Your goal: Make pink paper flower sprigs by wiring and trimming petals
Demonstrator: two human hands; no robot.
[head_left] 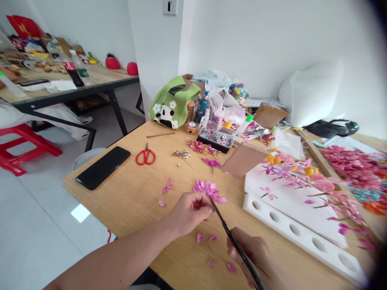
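My left hand (193, 209) is closed in a pinch at the base of a purple-pink flower cluster (210, 189), whose stem is mostly hidden by my fingers. My right hand (252, 253) grips a long black tool (238, 243) with a slim, pointed front end. Its tip reaches the underside of the petals, close to my left fingertips. Whether its jaws are apart is too small to tell. Loose pink petals (199, 237) lie below my hands, and a small pink sprig (167, 186) rests to their left.
Red-handled scissors (146, 156) and a black phone (103, 167) lie at left. A bead box (216, 139) and green panda bag (169, 106) stand behind. At right, a white holed block (299, 235) sits beside finished-looking flower sprays (320, 183). A brown card (244, 159) leans nearby.
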